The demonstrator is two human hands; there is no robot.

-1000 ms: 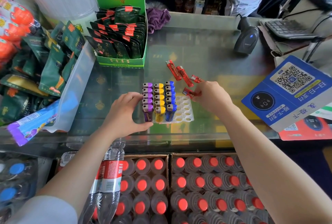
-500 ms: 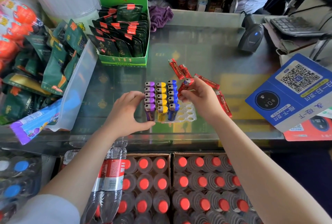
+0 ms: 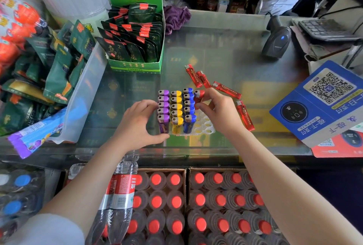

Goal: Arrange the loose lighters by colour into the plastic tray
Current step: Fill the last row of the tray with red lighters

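A clear plastic tray [image 3: 205,125] lies on the glass counter with upright rows of purple lighters [image 3: 163,105], yellow lighters [image 3: 176,107] and blue lighters [image 3: 189,105]. My left hand [image 3: 137,125] presses against the tray's left side by the purple row. My right hand [image 3: 220,111] holds a red lighter [image 3: 199,95] upright at the far end of the fourth row, beside the blue ones. Several loose red lighters [image 3: 225,89] lie flat on the glass behind and right of that hand.
A green display box of dark packets [image 3: 137,48] stands behind the tray. Snack bags [image 3: 49,64] crowd the left. A barcode scanner [image 3: 277,42], a keyboard and a blue QR sign [image 3: 322,101] sit to the right. Crates of red-capped bottles [image 3: 196,205] are below the counter.
My right hand picked up a red lighter from the loose group and brought it left to the tray's fourth row, now upright. My left hand stayed against the tray.
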